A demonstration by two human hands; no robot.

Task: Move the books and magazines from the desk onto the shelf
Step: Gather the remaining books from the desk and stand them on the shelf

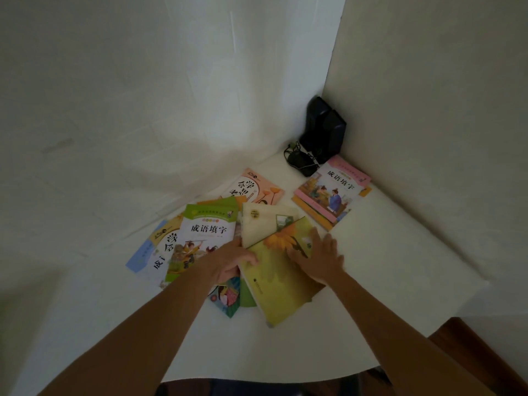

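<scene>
A white bench (385, 252) is set into a corner between pale walls. Books are scattered flat across its middle: a blue-edged book (148, 250) at the left, overlapped by a green-topped book (208, 224); a peach book (254, 187) farther back; a cream book (260, 221) partly covered by a yellow-green sunflower book (277, 284). A pink-bordered stack (331, 192) is laid near the right wall. Two black speakers (323, 130) and a tangled cord (300, 161) are placed in the corner.

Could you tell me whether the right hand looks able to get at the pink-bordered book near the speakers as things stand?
Probably yes: the right hand lies flat on the yellow-green book, and bare desk separates it from the pink-bordered book.
</scene>
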